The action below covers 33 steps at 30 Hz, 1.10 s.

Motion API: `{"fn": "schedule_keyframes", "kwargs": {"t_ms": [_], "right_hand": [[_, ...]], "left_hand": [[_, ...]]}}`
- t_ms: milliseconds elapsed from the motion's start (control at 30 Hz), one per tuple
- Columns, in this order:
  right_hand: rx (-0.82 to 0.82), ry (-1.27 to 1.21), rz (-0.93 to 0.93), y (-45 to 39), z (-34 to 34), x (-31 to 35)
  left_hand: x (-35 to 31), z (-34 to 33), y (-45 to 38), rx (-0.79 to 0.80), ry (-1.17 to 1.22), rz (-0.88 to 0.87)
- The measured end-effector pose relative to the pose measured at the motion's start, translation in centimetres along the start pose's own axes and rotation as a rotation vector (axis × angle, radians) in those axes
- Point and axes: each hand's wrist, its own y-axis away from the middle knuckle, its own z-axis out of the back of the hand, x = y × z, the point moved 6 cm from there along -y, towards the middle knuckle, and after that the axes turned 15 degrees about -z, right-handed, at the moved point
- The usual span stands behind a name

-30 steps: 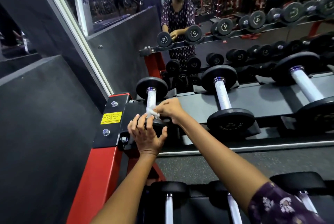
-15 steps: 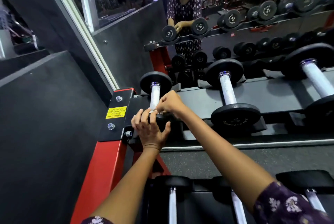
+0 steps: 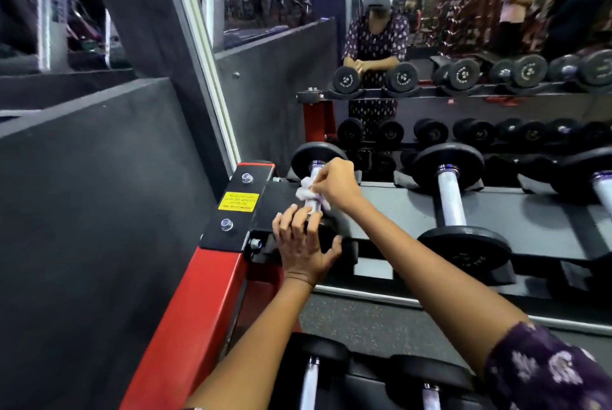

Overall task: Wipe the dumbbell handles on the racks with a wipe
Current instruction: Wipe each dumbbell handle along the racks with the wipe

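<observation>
While left hand (image 3: 303, 244) rests spread on dumbbell (image 3: 326, 237), right hand (image 3: 334, 182) pinches wipe (image 3: 306, 192).

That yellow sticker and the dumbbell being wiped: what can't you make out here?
- Yellow sticker, head view: print too small and blurred to read.
- Handle: mostly covered by the wipe and right hand.
- Near weight head: hidden under the left hand.

White wipe (image 3: 306, 192), black dumbbell heads (image 3: 447, 164), red rack frame (image 3: 195, 307) — yellow label (image 3: 238, 201), purple floral sleeve (image 3: 546, 373)
</observation>
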Motion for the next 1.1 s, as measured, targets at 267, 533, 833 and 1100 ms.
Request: {"fn": "schedule_keyframes", "kwargs": {"t_ms": [267, 533, 833, 1100], "right_hand": [[-0.087, 0.114, 0.049, 0.4, -1.4, -0.3], [-0.071, 0.025, 0.128, -1.9, -0.2, 0.0], [0.028, 0.292, 0.379, -2.3, -1.1, 2.2], [0.225, 0.651, 0.414, -1.9, -2.1, 3.5]], "left_hand": [[-0.3, 0.9, -0.1, 0.024, 0.053, 0.006], [-0.4, 1.4, 0.1, 0.096, 0.121, 0.059], [-0.1, 1.6, 0.1, 0.122, 0.146, 0.041], [0.0, 1.7, 0.3, 0.157, 0.194, 0.042]]}}
